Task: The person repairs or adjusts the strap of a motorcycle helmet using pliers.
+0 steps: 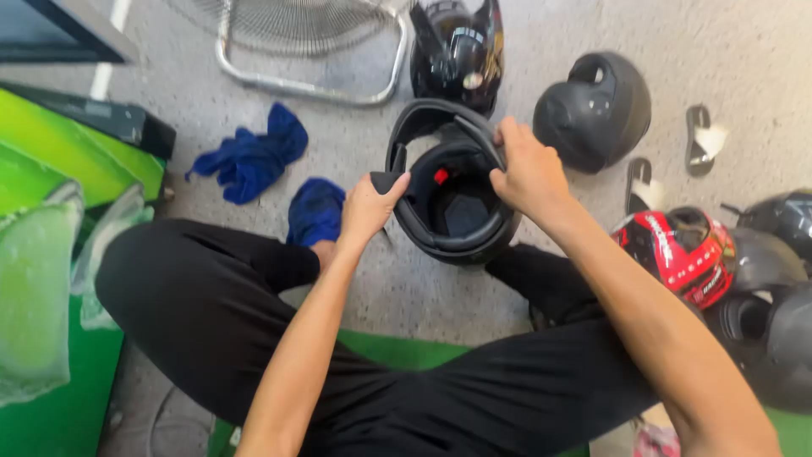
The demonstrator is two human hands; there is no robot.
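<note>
Green board (51, 279) at far left, blue cloths (250, 159) on grey floor beside it. Left hand (368, 207) pinching a black pad (386, 181) at the rim of a black helmet (452, 222), fingers closed on it. Helmet upside down on the floor between the knees, opening upward. Right hand (526, 169) gripping its far rim, fingers curled tight. Matte black helmet (594, 108) beyond, red helmet (677, 254) at right.

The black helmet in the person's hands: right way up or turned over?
Turned over: the black helmet shows its padded inside, with left hand and right hand gripping its rim.
</note>
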